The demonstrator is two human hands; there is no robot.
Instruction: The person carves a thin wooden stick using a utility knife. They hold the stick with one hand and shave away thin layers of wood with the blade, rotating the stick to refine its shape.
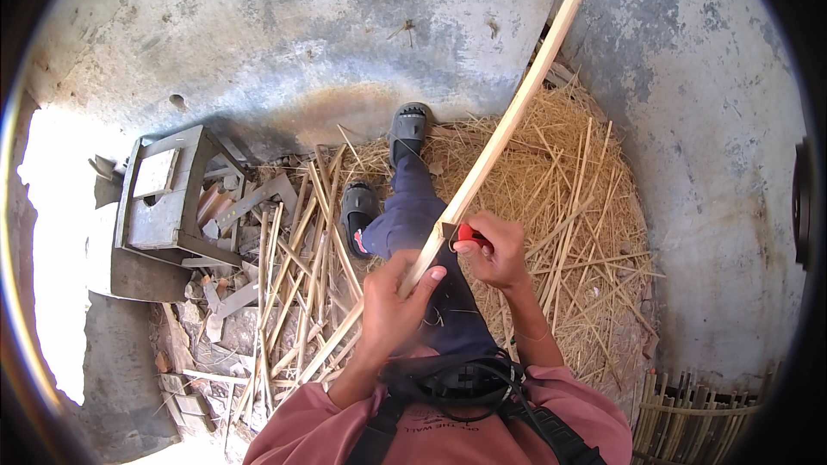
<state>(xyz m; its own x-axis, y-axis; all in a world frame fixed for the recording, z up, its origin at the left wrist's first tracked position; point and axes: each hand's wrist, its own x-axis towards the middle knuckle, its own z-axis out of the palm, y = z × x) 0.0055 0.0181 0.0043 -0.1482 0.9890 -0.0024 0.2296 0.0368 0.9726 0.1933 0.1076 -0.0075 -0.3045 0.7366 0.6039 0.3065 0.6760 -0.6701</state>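
Note:
A long pale strip of split wood or bamboo (pixel 500 139) runs slantwise from my lap up past the top right of the view. My left hand (pixel 394 297) is wrapped round its lower part, thumb on top. Just above that, my right hand (pixel 494 250) grips a knife by its red handle (pixel 468 233). The short dark blade (pixel 449 230) touches the strip at a notched or darker spot. Part of the handle is hidden in my fingers.
Several cut strips (pixel 314 232) lie heaped left of my legs. Straw-like shavings (pixel 560 172) cover the floor on the right. A grey wooden box (pixel 164 198) stands at the left, near rubble. Concrete walls (pixel 301 34) close in ahead and right. A slatted fence-like piece (pixel 693 418) stands lower right.

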